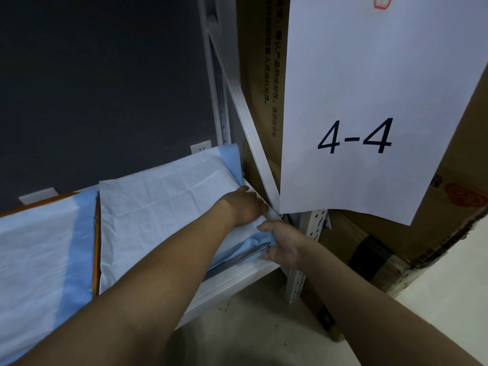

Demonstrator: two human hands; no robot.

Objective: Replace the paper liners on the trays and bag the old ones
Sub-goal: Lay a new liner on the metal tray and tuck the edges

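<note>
A white paper liner with blue borders (163,207) covers a metal tray (237,258) on a low shelf. My left hand (244,206) lies flat on the liner's right edge, pressing it down by the shelf post. My right hand (284,245) pinches the liner's blue front-right corner, folded over the tray's shiny rim. To the left, a second liner (39,247) covers an orange-edged tray (96,247).
White metal shelf frame (298,273) with a diagonal brace (253,133) stands right of the trays. Large cardboard boxes (449,220) fill the right side, with a white sheet marked "4-4" (369,101) hanging in front. Dark wall behind; pale floor (250,339) below.
</note>
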